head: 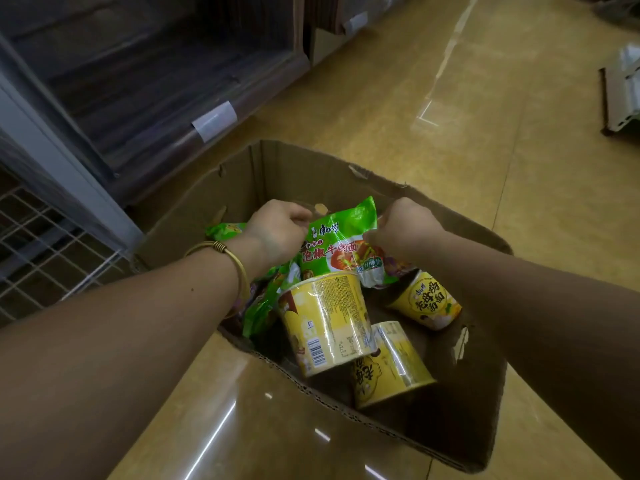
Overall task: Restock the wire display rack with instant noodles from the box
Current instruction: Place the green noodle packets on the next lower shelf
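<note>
An open cardboard box (478,403) sits on the floor below me. Inside lie three yellow cup noodles (325,320) on their sides and several green noodle packets. My left hand (277,233) and my right hand (401,230) both reach into the box, and each grips an edge of the top green noodle packet (341,247), left hand at its upper left, right hand at its right side. More green packets (266,303) lie under my left wrist. A corner of the white wire display rack (45,247) shows at the far left.
Dark empty shelf trays (145,81) with a white label run along the left behind the box. A grey upright post (69,174) stands beside the rack. Glossy tan floor spreads to the right, with metal shelf parts (623,95) lying at the far right.
</note>
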Available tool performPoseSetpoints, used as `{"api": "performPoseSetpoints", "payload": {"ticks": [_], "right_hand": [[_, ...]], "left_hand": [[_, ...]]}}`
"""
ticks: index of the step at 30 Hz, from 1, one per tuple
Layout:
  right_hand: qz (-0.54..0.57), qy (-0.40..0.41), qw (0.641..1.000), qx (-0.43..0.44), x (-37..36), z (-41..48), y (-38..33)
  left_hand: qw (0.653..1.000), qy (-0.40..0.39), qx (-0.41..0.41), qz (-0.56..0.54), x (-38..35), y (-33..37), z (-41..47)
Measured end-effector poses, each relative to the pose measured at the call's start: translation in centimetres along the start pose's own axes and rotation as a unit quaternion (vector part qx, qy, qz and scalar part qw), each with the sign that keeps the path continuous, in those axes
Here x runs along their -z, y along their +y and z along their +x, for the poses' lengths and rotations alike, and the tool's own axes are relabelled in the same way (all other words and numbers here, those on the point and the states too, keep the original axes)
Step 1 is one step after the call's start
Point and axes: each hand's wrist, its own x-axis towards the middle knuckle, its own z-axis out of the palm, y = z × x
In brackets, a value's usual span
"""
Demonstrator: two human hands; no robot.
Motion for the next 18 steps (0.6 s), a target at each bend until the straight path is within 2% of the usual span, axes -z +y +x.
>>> {"api": "performPoseSetpoints", "payload": {"ticks": [9, 12, 18], "right_hand": [[-0.017, -0.009, 0.999, -0.031, -1.5, 0.7, -0.6], [-0.026, -0.002, 1.000, -0.011, -1.9, 0.7, -0.5], [0.084, -0.023, 0.995, 0.052, -0.2, -0.9, -1.7]], "left_hand": [[0.997, -0.017, 0.058, -0.041, -0.2, -0.5, 0.0], [0.994, -0.010, 0.085, -0.065, 0.1, -0.7, -0.3], [0.983, -0.009, 0.137, -0.122, 0.4, -0.8, -1.4]]}}
